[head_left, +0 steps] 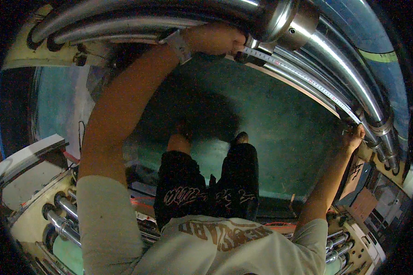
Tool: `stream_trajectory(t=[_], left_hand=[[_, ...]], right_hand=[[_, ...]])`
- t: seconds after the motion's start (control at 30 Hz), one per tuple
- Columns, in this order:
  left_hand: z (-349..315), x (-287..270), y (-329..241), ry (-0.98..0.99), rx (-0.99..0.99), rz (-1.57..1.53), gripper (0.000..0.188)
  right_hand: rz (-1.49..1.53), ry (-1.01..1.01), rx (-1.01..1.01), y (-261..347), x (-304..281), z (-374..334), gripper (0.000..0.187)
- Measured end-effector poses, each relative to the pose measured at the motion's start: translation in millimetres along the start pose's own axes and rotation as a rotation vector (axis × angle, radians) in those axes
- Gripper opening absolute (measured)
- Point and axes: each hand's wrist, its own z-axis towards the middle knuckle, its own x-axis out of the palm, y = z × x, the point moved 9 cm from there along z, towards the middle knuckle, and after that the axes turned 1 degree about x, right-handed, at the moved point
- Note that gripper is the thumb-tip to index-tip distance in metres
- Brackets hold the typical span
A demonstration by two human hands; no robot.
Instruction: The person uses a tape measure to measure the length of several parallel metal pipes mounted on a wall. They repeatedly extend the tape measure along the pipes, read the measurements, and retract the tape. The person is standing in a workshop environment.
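Observation:
A white measuring tape (328, 93) is stretched along the metal rollers, running from upper middle down to the right. Its one end lies at my left hand (218, 39), whose fingers are closed on it just below a shiny steel collar (299, 28). At the tape's other end, my right hand (354, 136) is closed round it, close to the lower end of the rollers. Whether a tape case sits in that hand is hidden. A thick polished roller (348, 64) passes just beyond the tape. My left wrist wears a pale band (178, 46).
More curved-looking metal bars (119, 28) extend to the upper left. Below the hands lies a dark green floor (289, 137) with my legs over it. Machine side frames with short rollers (64, 224) stand at lower left and lower right. Red cords (280, 225) run behind me.

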Motion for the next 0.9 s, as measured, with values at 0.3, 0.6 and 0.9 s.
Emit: stream_trajectory(t=[0.3,0.6,0.9], left_hand=[[-31.4,-9.2,-26.8,-0.300,-0.387,0.309,0.087],[-22.7,-5.1,-32.3,-0.422,-0.381,0.220,0.088],[-14.6,-6.2,-34.8,-0.406,-0.368,0.282,0.077]], right_hand=[[-0.018,-0.037,-0.012,-0.4,-11.9,2.1,0.010],[-0.148,-0.038,0.061,-3.4,-13.2,-1.1,0.010],[-0.297,-0.103,-0.020,4.0,-27.2,0.2,0.017]])
